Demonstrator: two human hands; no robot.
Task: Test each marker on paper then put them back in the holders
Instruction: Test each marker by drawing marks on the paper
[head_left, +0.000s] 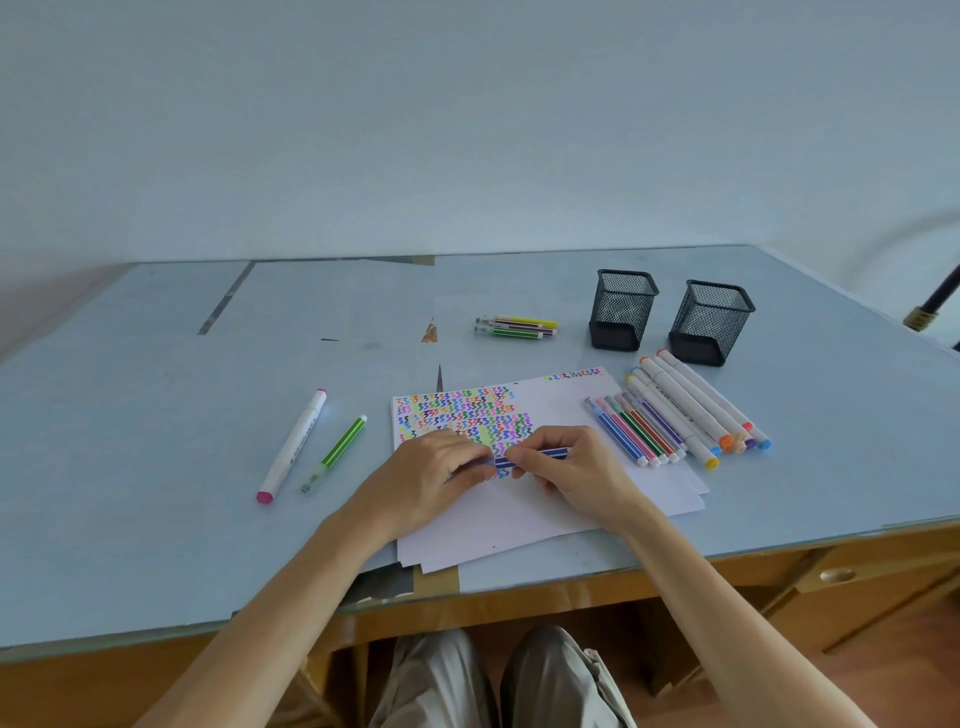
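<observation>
In the head view, the person holds a blue striped marker (530, 457) level above the near part of the paper (519, 514), its long axis running left to right. The right hand (571, 470) has its fingers curled round the barrel, which sticks out to the right past the knuckles. The left hand (439, 470) pinches the marker's left end, where the cap appears to sit, though the fingers hide whether it is on or off. So the coming move, likely pulling the cap off or pushing it on, runs along that left-right axis, with the hands close together. The paper's far half is covered in coloured squiggles. A row of markers (675, 421) lies just right of the paper, and the two black mesh holders (623, 309) stand farther back on the right, apparently with no markers in them, well apart from both hands; the right hand is the nearer one
</observation>
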